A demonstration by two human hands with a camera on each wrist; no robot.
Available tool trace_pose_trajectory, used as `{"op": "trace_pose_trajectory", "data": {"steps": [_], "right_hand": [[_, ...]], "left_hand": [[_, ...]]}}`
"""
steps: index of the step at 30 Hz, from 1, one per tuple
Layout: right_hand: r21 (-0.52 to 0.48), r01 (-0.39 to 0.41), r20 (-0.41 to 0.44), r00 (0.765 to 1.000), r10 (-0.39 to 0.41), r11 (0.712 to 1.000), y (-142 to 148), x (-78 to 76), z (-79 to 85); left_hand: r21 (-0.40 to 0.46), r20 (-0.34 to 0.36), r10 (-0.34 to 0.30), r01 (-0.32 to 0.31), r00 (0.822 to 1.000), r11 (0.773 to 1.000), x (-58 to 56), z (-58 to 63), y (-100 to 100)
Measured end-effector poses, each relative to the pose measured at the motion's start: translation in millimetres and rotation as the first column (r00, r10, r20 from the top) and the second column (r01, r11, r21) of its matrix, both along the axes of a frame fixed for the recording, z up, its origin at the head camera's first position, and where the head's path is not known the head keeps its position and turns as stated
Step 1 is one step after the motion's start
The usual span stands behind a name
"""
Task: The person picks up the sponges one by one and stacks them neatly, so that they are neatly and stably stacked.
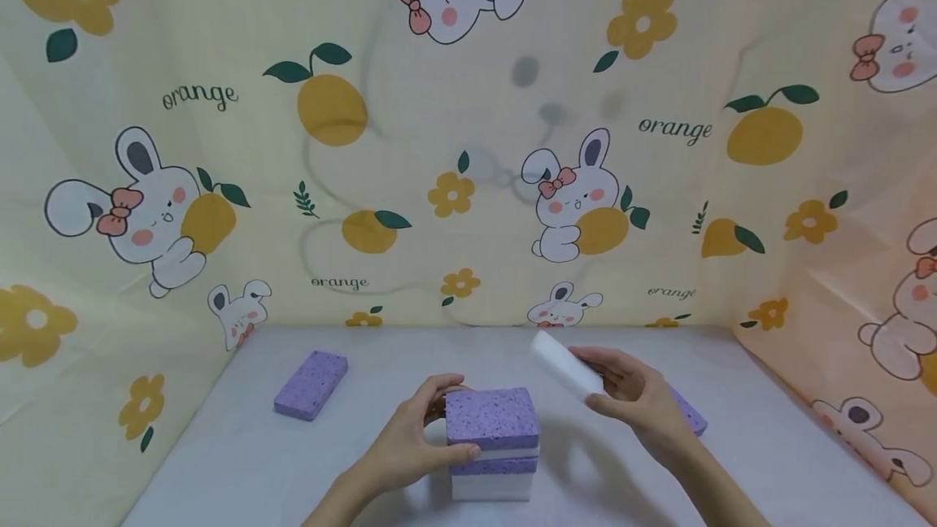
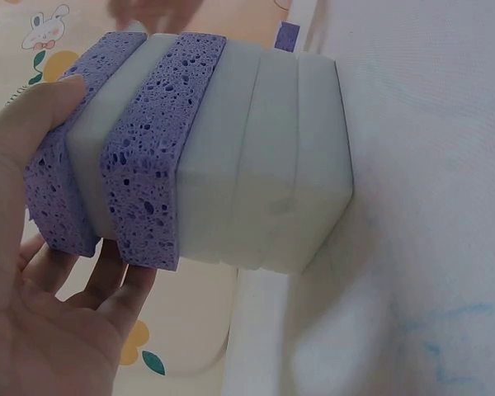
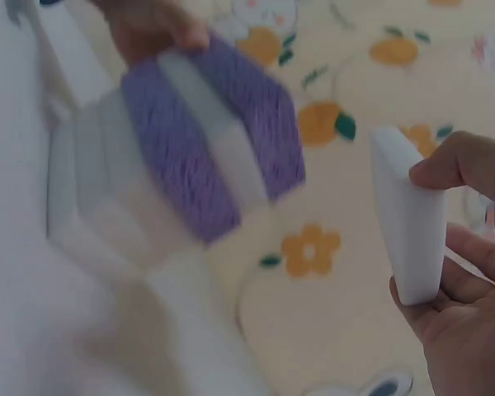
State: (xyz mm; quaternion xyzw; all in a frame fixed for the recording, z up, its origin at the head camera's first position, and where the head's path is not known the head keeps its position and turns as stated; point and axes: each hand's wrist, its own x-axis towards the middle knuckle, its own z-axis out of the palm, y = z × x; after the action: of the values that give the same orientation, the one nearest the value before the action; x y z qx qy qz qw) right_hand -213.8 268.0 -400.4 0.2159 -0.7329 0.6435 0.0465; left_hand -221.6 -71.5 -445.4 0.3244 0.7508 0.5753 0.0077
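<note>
A stack of sponges stands at the near middle of the table. From the top come a purple sponge (image 1: 492, 415), a white sponge (image 2: 107, 136), a second purple sponge (image 2: 153, 157) and three white sponges at the bottom. My left hand (image 1: 411, 442) holds the stack's upper part from the left, thumb on the near side and fingers round the far side. To the right and above the stack, my right hand (image 1: 638, 403) pinches a loose white sponge (image 1: 567, 368) between thumb and fingers. This sponge is tilted and apart from the stack.
One purple sponge (image 1: 311, 385) lies at the left of the table (image 1: 395, 356). Another purple sponge (image 1: 690, 411) lies at the right, partly hidden behind my right hand. A cloth (image 1: 468, 104) printed with rabbits and oranges hangs behind and along both sides.
</note>
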Motion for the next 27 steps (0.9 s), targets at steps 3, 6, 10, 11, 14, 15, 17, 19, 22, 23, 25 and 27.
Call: {"op": "trace_pose_trajectory", "data": {"steps": [3, 6, 10, 11, 14, 15, 17, 19, 22, 23, 25, 27], "right_hand": [[-0.025, -0.081, -0.057, 0.995, 0.08, 0.996, -13.3, 7.7, 11.6], [-0.032, -0.169, -0.139, 0.977, 0.163, 0.985, -26.9, 11.9, 20.4], [0.011, -0.223, -0.237, 0.946, 0.219, 0.975, -43.3, 11.9, 26.3], [0.021, -0.233, -0.252, 0.94, 0.231, 0.972, -46.9, 11.4, 27.0], [0.051, -0.246, -0.262, 0.932, 0.251, 0.968, -56.9, 9.6, 26.4], [0.06, -0.255, -0.262, 0.929, 0.262, 0.965, -60.2, 8.9, 26.0], [0.092, -0.266, -0.26, 0.924, 0.281, 0.96, -66.7, 8.0, 25.2], [0.132, -0.272, -0.263, 0.917, 0.299, 0.953, -72.2, 7.4, 23.9], [0.187, -0.278, -0.267, 0.909, 0.322, 0.942, -78.5, 6.3, 21.7], [0.199, -0.279, -0.262, 0.909, 0.325, 0.939, -79.9, 6.0, 20.8], [0.22, -0.276, -0.262, 0.907, 0.329, 0.936, -81.9, 5.3, 18.9], [0.235, -0.269, -0.261, 0.908, 0.327, 0.934, -83.1, 4.3, 17.0]], "left_hand": [[-0.002, 0.001, -0.001, 0.001, 1.0, 1.0, 0.8, 1.7, -0.2], [0.001, 0.001, -0.001, 0.001, 1.0, 1.0, 1.5, 3.5, -0.1], [0.01, -0.006, -0.005, 0.005, 1.0, 1.0, 0.8, 4.6, 0.0], [0.013, -0.007, -0.009, 0.009, 1.0, 1.0, 0.4, 4.4, 0.0], [0.018, -0.001, -0.017, 0.017, 1.0, 1.0, -0.7, 3.0, 0.2], [0.018, 0.002, -0.018, 0.018, 1.0, 1.0, -0.9, 2.4, 0.2], [0.018, 0.006, -0.016, 0.016, 1.0, 1.0, -1.0, 1.2, 0.3], [0.016, 0.011, -0.012, 0.012, 1.0, 1.0, -0.9, 0.3, 0.2], [0.013, 0.013, -0.008, 0.008, 1.0, 1.0, -0.7, -0.4, 0.0], [0.013, 0.014, -0.009, 0.009, 1.0, 1.0, -0.7, -0.4, -0.1], [0.008, 0.014, -0.008, 0.008, 1.0, 1.0, -0.5, -0.1, -0.3], [0.005, 0.012, -0.007, 0.007, 1.0, 1.0, -0.4, 0.7, -0.5]]}}
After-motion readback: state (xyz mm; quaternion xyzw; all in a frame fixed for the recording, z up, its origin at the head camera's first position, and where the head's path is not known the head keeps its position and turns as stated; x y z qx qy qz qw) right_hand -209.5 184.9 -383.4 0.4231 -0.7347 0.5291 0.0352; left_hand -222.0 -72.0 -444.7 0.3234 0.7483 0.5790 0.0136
